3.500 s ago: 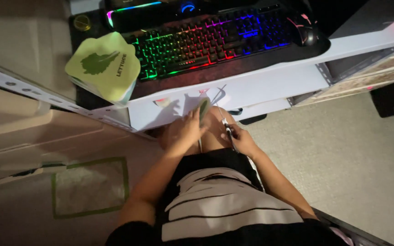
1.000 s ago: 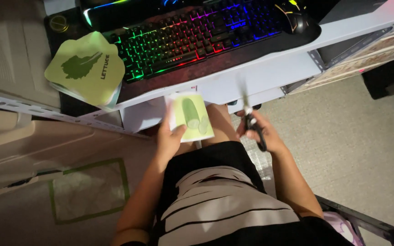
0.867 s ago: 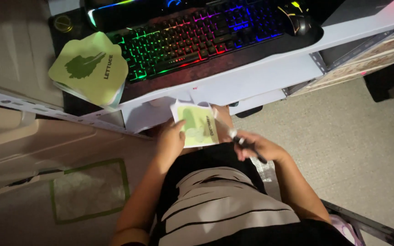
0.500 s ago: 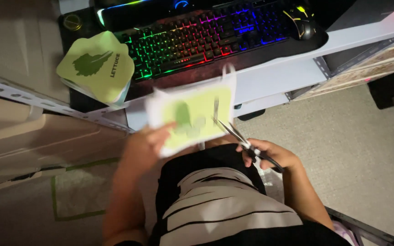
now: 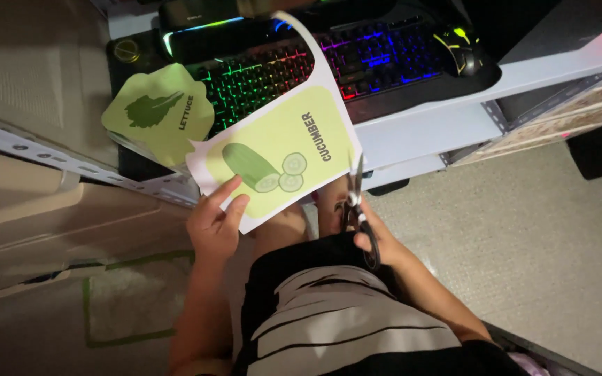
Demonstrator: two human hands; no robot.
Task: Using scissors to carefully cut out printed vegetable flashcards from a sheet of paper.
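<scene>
My left hand [image 5: 214,224] holds up a white paper sheet [image 5: 281,150] by its lower left corner; the sheet carries a light green card shape with a picture of a sliced cucumber. My right hand [image 5: 374,233] grips a pair of black-handled scissors [image 5: 358,209], blades pointing up at the sheet's lower right edge. I cannot tell whether the blades touch the paper. Both hands hover above my lap, in front of the desk.
A cut-out green card with a lettuce picture [image 5: 158,115] lies on the desk's left end. Behind it a rainbow-lit keyboard [image 5: 308,66] and a mouse [image 5: 458,49] rest on a black mat. The white desk edge [image 5: 440,122] runs right. Carpet floor lies to the right.
The sheet has been raised from my lap and turned flat toward the camera. My right hand brought the scissors up to its lower right edge.
</scene>
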